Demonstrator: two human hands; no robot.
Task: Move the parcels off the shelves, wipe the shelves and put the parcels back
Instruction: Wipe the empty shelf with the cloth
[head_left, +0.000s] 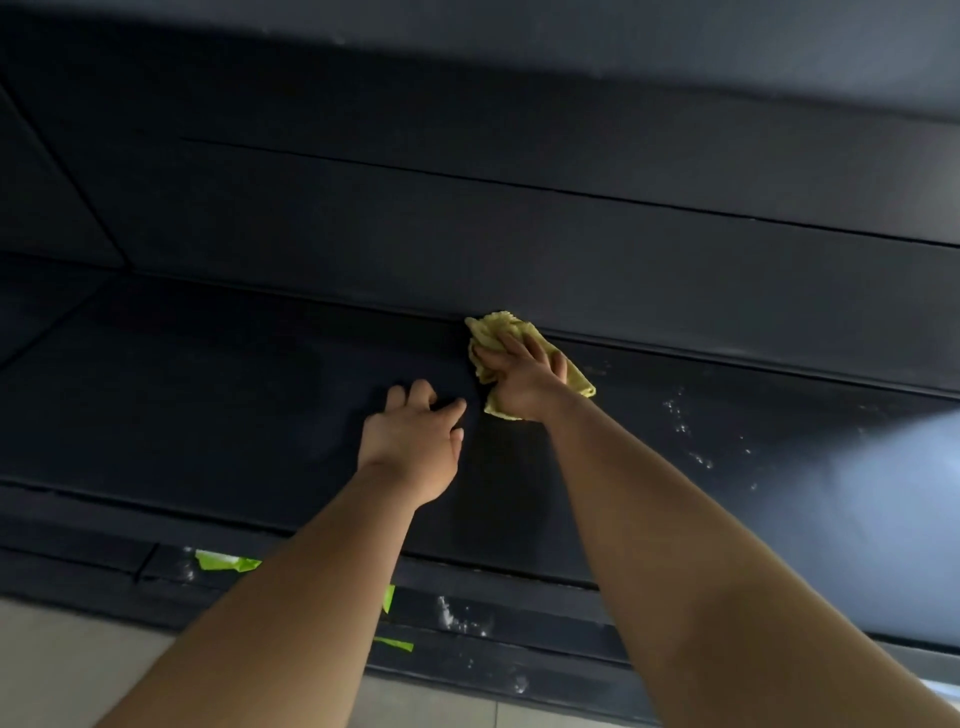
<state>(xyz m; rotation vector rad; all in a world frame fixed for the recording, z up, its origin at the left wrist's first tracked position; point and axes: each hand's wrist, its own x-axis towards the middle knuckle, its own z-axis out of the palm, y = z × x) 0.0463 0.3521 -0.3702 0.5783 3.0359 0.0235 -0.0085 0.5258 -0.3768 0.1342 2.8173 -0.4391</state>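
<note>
Since our yellow cloth (519, 358) is soft and floppy, our right hand (524, 376) bunches it near the shelf's (208, 395) back edge; left hand (415, 436) rests loose, holding nothing.

Dim, perhaps soft; right-side glare.

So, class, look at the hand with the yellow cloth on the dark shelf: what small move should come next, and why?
Probably a sweep to the right. The right hand holds the yellow cloth at the back edge of the shelf, and white specks lie on the surface just right of it, not yet wiped. The left hand rests on the shelf beside it.
</note>
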